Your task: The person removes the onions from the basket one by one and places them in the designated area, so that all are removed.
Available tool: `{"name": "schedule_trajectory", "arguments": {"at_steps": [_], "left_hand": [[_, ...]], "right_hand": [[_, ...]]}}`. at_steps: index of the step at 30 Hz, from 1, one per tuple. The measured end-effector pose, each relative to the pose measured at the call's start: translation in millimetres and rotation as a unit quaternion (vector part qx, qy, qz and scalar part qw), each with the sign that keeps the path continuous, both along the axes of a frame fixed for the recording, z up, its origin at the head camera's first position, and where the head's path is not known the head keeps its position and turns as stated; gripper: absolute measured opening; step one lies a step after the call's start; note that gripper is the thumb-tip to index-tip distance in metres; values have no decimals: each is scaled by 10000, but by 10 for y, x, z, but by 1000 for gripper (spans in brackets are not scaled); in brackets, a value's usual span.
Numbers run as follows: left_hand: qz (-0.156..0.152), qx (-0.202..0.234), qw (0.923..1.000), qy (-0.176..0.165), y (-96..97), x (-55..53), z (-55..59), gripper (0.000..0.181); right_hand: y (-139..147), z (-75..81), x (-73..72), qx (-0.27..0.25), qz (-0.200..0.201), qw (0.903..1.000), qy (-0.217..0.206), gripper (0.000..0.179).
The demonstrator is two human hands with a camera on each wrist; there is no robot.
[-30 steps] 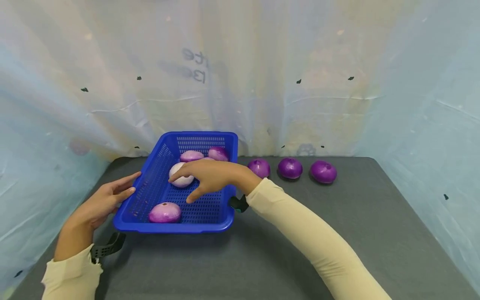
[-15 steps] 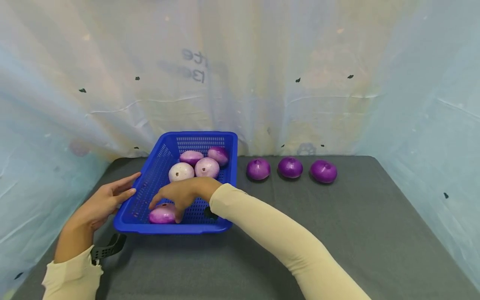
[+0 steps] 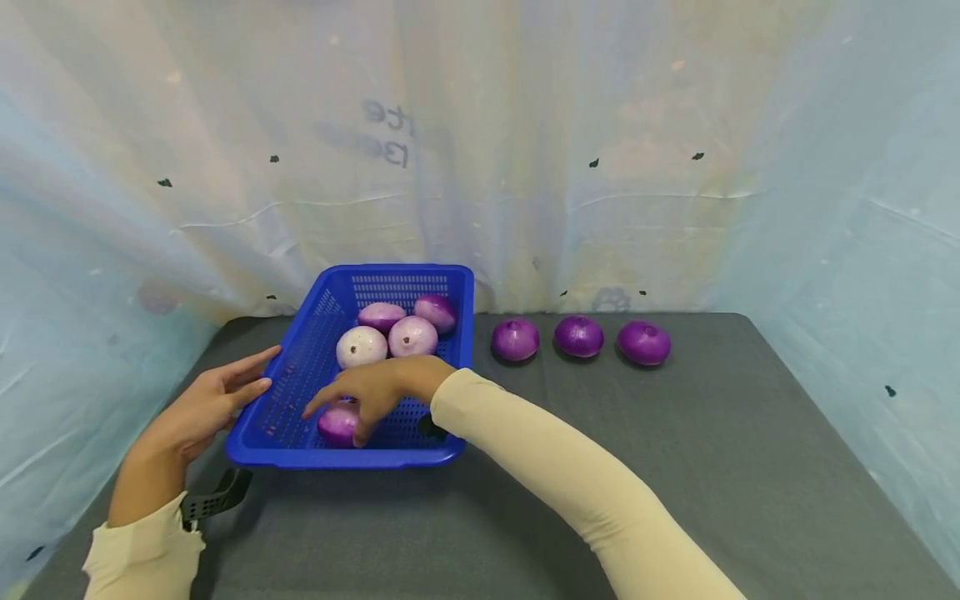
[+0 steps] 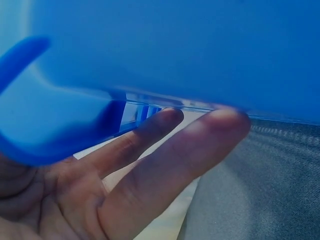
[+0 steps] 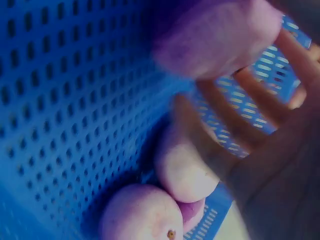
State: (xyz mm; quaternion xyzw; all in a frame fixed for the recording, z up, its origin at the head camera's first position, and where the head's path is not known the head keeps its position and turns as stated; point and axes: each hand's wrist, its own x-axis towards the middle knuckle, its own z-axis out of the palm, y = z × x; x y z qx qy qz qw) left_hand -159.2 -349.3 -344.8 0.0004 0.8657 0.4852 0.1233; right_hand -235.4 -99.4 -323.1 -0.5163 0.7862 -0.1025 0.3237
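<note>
The near onion (image 3: 335, 427) has slid rightward in the basket (image 3: 345, 458); its spot seems unsettled. The right hand (image 3: 378, 387) is spread over it; the left hand (image 3: 208, 407), fingers straight, touches the basket.

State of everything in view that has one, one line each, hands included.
Blue basket: open side up, five onions inside
Left hand: at the basket's left rim, fingers fairly straight, touching
Right hand: in the basket, over the nearest onion; firmness of grip unclear
Nearest onion: partly covered by that hand
Other four basket onions: clustered toward the far end
Three table onions: in a row, apart
</note>
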Motion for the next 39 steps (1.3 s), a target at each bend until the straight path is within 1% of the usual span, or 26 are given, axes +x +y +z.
{"name": "schedule_trajectory", "arguments": {"at_steps": [2,3,6,10,13,17,20,22,25,28,30,32,34,39], "left_hand": [[11,-2,10000,-2,2,1,-1,68],[13,7,10000,-5,5,1,-3,68],[37,33,10000,-20,20,-1,-10,69],[52,67,10000,-32,28,-10,-22,69],[52,70,10000,-38,26,-16,-24,69],[79,25,10000,-28,38,-26,-19,69],[91,-6,10000,-10,43,-26,-13,69],[80,4,10000,-8,43,-19,-8,70],[51,40,10000,-8,43,-9,-2,71],[27,69,10000,13,46,-1,2,71],[23,78,10000,17,49,4,3,70],[15,86,10000,13,50,9,4,69],[14,72,10000,18,46,13,2,69],[39,-30,10000,65,17,20,-1,69]], "right_hand": [[48,7,-24,-15,-89,9999,110,68],[72,18,-36,-45,-136,9996,239,67],[138,61,-75,-134,-436,9974,553,63],[220,135,-129,-100,-789,9944,702,64],[266,192,-141,222,-951,9923,763,69],[297,249,-132,801,-1049,9845,1158,71],[310,263,-126,1048,-1079,9785,1409,69],[314,265,-118,1163,-1109,9770,1402,71],[318,256,-99,1410,-1212,9756,1169,78],[316,242,-80,1544,-1188,9753,1039,80],[315,239,-67,1532,-1164,9757,1048,79],[322,250,-53,1414,-1119,9774,1103,79],[335,271,-43,1186,-1059,9805,1152,80],[401,362,-10,424,-826,9874,1281,82]]}}
